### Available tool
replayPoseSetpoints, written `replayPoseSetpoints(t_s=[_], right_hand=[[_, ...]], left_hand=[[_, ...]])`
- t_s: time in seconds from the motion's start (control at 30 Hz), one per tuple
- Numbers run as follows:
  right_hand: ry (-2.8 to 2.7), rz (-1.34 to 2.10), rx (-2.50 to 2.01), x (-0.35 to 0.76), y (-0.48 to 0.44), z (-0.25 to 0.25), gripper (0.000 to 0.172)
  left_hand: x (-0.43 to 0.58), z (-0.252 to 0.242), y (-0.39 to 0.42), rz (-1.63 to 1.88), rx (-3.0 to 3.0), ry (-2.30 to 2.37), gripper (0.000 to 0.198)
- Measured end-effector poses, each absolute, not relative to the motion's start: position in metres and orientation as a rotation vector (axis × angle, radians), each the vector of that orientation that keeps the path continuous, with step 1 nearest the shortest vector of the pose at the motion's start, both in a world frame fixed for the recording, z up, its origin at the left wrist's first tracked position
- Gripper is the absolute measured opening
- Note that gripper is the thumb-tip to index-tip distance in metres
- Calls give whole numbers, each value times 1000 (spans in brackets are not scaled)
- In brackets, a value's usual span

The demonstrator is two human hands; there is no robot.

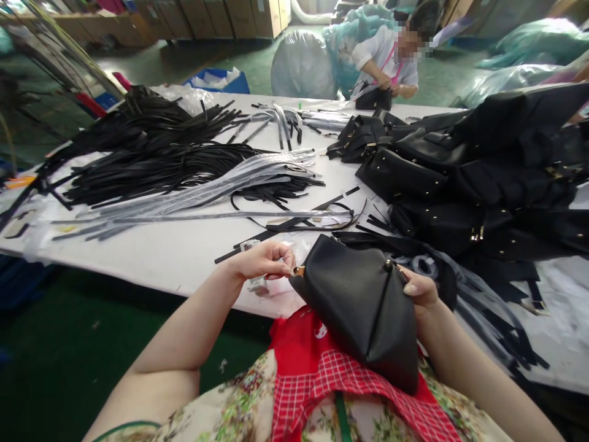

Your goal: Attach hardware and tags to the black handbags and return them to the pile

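A black leather-look bag with gold-coloured fittings is tilted in front of my red apron, held between both hands. My left hand is closed, its thumb and fingers pinching the small gold-coloured clasp at the bag's left corner. At the other end, my right hand grips the bag's upper right edge, thumb on top. Some of the right fingers are hidden behind the bag. Black straps lie on the table just beyond it.
Black bags are heaped on the right of the white table. Bundles of black straps, some plastic-wrapped, cover the left. Across the table a person handles a black bag. A blue crate stands behind.
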State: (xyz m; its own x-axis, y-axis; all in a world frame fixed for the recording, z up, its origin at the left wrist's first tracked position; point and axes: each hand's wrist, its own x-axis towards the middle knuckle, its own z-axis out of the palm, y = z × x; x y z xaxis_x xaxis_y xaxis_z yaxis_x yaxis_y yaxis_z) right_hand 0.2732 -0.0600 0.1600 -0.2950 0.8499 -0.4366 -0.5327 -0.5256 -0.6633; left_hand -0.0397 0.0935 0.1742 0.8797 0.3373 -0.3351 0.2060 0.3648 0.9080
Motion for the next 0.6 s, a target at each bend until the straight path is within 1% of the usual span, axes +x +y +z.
replayPoseSetpoints(t_s=[0.07, 0.23, 0.4, 0.5, 0.6], right_hand=[[-484, 1913, -976, 276, -60, 159, 51], [-433, 1823, -1025, 289, -69, 153, 37], [-403, 1775, -1004, 293, -72, 145, 29], [-503, 1664, -1043, 306, -63, 148, 30], [-657, 1480, -1138, 327, -47, 171, 35]], left_hand=[[-51, 163, 91, 107, 1163, 514, 37], [-79, 134, 80, 237, 1041, 604, 37], [-67, 126, 65, 358, 966, 590, 35], [-49, 130, 61, 448, 957, 556, 31], [-36, 136, 60, 514, 958, 538, 24]])
